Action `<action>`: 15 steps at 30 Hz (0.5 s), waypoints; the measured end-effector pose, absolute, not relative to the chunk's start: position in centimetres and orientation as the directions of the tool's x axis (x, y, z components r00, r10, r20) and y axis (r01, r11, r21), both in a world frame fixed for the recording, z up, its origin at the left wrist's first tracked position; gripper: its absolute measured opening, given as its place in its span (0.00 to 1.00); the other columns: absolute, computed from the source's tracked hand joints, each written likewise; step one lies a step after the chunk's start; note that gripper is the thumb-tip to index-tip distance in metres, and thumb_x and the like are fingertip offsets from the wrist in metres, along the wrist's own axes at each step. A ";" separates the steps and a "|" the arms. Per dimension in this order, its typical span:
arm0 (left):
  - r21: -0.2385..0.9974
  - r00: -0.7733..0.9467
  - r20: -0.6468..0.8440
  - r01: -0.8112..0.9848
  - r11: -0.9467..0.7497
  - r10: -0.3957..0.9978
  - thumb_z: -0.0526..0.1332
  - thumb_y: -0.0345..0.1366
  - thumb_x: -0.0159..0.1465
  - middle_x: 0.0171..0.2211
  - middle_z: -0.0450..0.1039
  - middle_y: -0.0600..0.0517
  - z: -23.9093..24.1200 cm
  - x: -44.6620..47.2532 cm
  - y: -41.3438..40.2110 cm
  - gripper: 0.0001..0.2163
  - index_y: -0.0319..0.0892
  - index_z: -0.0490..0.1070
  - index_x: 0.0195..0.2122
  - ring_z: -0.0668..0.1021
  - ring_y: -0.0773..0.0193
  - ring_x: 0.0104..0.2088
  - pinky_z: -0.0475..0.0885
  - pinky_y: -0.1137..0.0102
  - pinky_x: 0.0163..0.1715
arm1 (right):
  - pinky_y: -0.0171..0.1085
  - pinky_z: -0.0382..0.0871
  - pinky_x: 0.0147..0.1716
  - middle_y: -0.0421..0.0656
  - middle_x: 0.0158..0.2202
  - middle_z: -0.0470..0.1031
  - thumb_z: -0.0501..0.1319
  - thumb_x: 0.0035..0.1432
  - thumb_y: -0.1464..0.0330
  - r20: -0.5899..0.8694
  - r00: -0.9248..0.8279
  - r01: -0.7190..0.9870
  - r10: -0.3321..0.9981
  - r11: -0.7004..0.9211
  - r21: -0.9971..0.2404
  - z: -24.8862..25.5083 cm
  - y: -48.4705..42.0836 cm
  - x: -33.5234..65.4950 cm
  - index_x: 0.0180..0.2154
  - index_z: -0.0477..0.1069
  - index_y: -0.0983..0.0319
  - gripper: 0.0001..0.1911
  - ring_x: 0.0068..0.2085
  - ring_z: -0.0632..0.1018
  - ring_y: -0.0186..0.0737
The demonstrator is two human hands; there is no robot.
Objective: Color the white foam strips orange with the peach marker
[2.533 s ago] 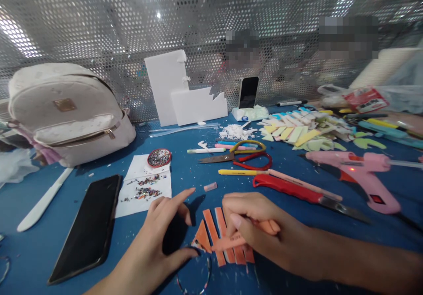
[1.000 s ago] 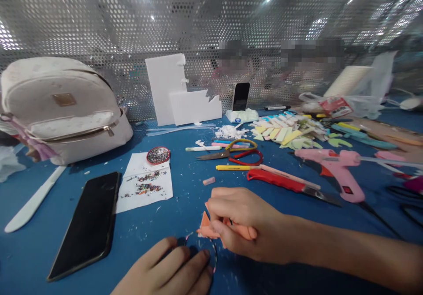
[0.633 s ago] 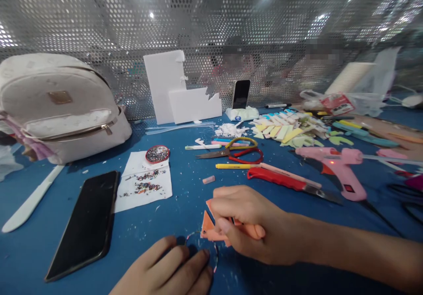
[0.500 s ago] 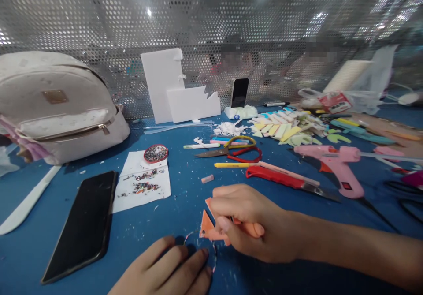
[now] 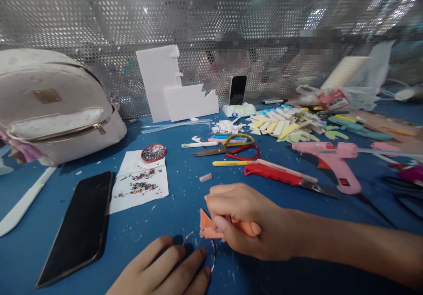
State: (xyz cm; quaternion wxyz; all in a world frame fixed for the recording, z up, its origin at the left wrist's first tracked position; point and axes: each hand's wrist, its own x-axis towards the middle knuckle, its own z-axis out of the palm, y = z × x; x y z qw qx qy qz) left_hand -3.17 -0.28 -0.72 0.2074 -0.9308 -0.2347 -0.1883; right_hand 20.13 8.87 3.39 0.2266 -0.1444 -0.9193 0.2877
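My right hand (image 5: 246, 220) is closed around an orange cut-out piece (image 5: 205, 224). A pointed, flat corner of the piece sticks out left of my fingers, and a rounded orange end shows below my palm; the middle is hidden by the hand. My left hand (image 5: 168, 266) rests on the blue table with its fingers stretched out and slightly apart. By those fingertips a thin beaded string (image 5: 213, 253) curves up toward the orange piece; part of it is under the fingers. A small pinkish cap (image 5: 205, 177) lies just beyond my right hand.
Beyond my hands lie scissors (image 5: 211, 151), a red-handled cutter knife (image 5: 274, 174) and a pink glue gun (image 5: 343, 162). A dark phone (image 5: 77, 229), a paper with beads (image 5: 120, 202) and a white backpack (image 5: 62, 105) are at left. Paper strips (image 5: 287, 125) pile up at the back.
The whole view has shifted slightly, with the scene a little further left and up. Both hands keep nearly the same pose; less of the orange piece's upper part shows beside my right fingers.
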 end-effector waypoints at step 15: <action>-0.287 0.788 0.495 0.547 -0.787 0.367 0.48 0.30 0.75 0.48 0.78 0.62 -1.5 -2.8 -0.4 0.17 0.51 0.76 0.49 0.78 0.69 0.37 0.71 0.71 0.45 | 0.36 0.55 0.28 0.36 0.20 0.62 0.47 0.64 0.71 0.351 -0.857 0.130 0.377 0.818 -0.561 3.5 8.8 20.2 0.26 0.47 0.59 0.13 0.24 0.60 0.34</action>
